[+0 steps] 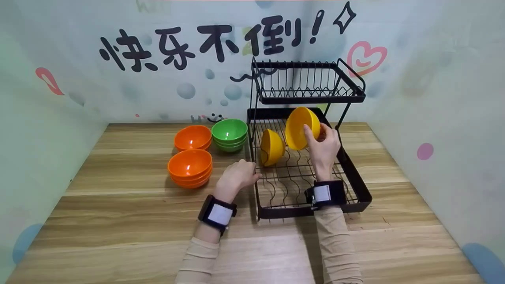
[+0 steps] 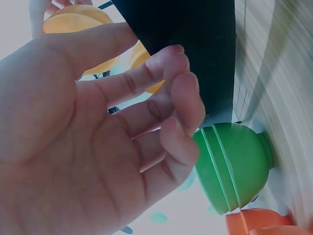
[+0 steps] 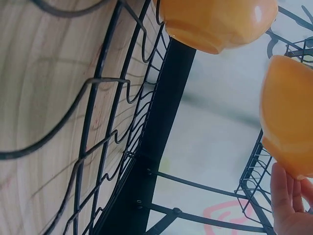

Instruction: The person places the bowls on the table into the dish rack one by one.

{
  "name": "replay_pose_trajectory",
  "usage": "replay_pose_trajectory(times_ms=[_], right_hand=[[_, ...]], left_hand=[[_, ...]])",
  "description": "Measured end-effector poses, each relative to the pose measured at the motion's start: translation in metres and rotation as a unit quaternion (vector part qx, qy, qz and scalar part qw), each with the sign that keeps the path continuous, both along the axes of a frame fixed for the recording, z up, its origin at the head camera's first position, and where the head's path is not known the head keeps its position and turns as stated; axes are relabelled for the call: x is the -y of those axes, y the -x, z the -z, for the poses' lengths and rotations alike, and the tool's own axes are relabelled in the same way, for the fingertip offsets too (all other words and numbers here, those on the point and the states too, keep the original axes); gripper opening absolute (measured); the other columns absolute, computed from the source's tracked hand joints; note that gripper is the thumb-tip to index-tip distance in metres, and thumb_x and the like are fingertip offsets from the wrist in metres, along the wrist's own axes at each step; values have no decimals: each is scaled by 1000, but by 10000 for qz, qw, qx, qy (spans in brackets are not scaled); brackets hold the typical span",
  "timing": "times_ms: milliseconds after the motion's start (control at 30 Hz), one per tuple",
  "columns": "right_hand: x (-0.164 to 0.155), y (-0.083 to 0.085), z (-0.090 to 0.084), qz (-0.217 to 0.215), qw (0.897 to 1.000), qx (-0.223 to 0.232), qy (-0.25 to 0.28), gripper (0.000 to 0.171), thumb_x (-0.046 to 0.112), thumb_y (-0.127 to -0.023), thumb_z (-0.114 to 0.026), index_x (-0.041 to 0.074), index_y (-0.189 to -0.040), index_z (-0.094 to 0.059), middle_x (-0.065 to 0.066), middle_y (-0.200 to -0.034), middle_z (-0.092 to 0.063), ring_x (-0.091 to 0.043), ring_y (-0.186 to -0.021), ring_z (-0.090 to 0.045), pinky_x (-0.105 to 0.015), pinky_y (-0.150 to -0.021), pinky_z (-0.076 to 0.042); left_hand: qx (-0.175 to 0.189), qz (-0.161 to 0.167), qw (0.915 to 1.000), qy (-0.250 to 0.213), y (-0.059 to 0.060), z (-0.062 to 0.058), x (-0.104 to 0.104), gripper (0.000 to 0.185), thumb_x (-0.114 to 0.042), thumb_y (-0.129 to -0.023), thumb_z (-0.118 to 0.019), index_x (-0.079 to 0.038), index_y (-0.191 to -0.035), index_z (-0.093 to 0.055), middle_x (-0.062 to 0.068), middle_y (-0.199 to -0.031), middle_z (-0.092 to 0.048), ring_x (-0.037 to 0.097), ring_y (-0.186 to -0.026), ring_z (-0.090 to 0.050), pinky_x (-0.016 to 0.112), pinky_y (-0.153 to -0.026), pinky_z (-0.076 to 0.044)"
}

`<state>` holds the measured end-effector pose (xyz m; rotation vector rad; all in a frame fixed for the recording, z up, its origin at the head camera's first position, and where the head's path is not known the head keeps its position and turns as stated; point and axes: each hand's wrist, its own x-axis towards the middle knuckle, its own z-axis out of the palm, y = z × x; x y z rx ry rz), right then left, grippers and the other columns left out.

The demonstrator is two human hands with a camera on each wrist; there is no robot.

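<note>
The right hand (image 1: 324, 148) grips a yellow bowl (image 1: 300, 127) tilted on edge over the black dish rack's (image 1: 357, 185) lower tier, beside a second yellow bowl (image 1: 271, 147); the left hand (image 1: 238, 175), fingers loosely curled and holding nothing, rests at the rack's left edge.

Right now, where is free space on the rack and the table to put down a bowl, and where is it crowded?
The front of the lower rack, nearer than the standing yellow bowl, is bare wire. The upper tier looks bare. The table is free in front of the orange stacks. Crowded: the back left, where orange stacks and green bowls sit close to the rack, and where the right hand holds a yellow bowl.
</note>
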<state>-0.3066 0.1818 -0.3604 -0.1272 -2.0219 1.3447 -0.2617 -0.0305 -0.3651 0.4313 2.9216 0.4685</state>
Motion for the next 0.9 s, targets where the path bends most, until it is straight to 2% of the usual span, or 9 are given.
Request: replay_pose_trajectory(times_ms=[133, 300, 900], right_hand=[[-1, 0, 1, 81, 10000, -9, -6, 54, 40, -80, -71, -1, -115, -63, -15, -97, -56, -17, -82, -57, -20, -69, -47], [-1, 0, 1, 92, 9999, 14, -49, 55, 40, -80, -72, -2, -116, -62, -16, -97, -55, -18, -82, -56, -20, -68, -47], [-2, 4, 7, 144, 9983, 364, -430, 65, 43, -77, -74, -2, -121, -60, -19, -102, -53, -26, -90, -53, -31, -75, -48]], left_hand=[[5, 0, 10000, 37, 0, 0, 0, 29, -30, -93, -59, -2, -94, -65, 19, -105, -69, 31, -92, -67, 45, -84, -53], [92, -19, 10000, 16, 1, 0, -1, 29, -31, -93, -59, -2, -96, -65, 18, -102, -69, 30, -90, -67, 44, -85, -53], [11, 47, 10000, -16, 0, 0, 0, 29, -30, -93, -58, -3, -98, -65, 18, -104, -69, 32, -94, -67, 46, -86, -53]])
